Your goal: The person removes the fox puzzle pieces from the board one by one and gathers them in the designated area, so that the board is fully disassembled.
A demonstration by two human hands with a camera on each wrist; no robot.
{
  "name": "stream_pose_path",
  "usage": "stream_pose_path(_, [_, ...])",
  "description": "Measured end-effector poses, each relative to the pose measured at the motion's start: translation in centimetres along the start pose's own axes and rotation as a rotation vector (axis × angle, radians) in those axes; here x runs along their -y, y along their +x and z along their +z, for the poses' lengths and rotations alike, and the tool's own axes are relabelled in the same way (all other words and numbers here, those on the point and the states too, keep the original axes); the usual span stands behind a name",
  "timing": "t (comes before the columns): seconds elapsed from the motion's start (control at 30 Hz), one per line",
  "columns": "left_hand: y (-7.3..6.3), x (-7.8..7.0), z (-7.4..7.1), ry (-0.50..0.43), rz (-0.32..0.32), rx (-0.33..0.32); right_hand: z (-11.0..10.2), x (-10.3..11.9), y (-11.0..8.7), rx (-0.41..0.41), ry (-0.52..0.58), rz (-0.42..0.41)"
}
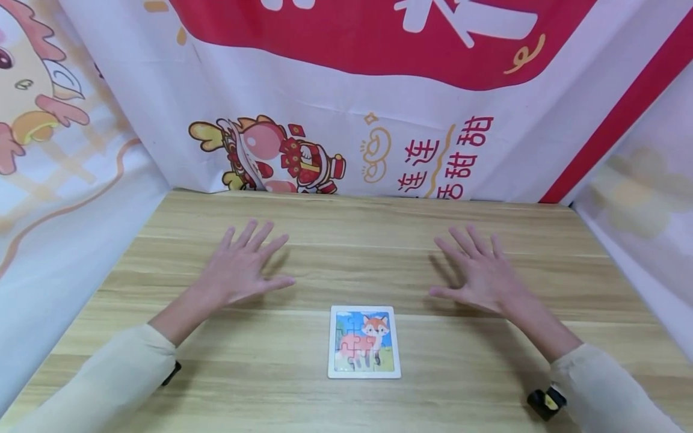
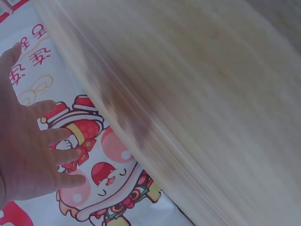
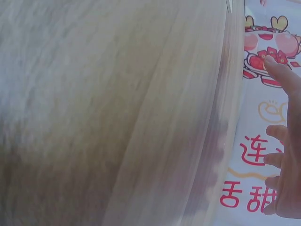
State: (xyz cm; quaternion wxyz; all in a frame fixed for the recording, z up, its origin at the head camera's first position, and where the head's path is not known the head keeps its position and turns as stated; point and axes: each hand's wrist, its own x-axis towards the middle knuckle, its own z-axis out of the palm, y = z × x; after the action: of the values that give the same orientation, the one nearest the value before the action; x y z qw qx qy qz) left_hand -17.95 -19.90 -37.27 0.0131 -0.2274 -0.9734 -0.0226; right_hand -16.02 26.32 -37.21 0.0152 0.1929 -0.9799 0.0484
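A small jigsaw puzzle (image 1: 364,343) with a fox picture and a white frame lies on the wooden table (image 1: 260,373), its pieces fitted together in the frame. To its upper left is my left hand (image 1: 238,267), palm down with fingers spread and holding nothing. My right hand (image 1: 482,276) mirrors it at the upper right, fingers also apart, nothing in it. Both cast shadows on the wood. The left wrist view shows the left hand (image 2: 33,146) at its left edge, and the right wrist view has the right hand (image 3: 289,155) at its right edge.
Behind the table hangs a white and red printed cloth (image 1: 335,90) with cartoon figures and lettering. More printed cloth (image 1: 59,180) covers the left side, and a pale flowered cloth (image 1: 644,192) the right. A small black device (image 1: 545,402) shows by the right sleeve.
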Motion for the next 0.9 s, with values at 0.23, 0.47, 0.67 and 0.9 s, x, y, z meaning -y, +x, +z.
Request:
stream_pose_path(0.23, [0.1,-0.9,0.2,-0.018,0.028,0.013,0.4,0.9,0.0,-0.006,-0.006,-0.049])
stream_pose_path(0.47, [-0.3,-2.0,0.4,-0.046,0.077,0.013,0.7,2.2,0.1,0.005,0.007,-0.112])
stream_pose_path(0.67, [-0.7,-2.7,0.6,-0.078,0.132,0.028,0.8,2.9,0.0,0.000,0.025,-0.140])
stream_pose_path(0.9, [-0.5,-3.7,0.6,-0.161,0.168,0.055,0.8,3.5,-0.1,-0.025,0.039,-0.160])
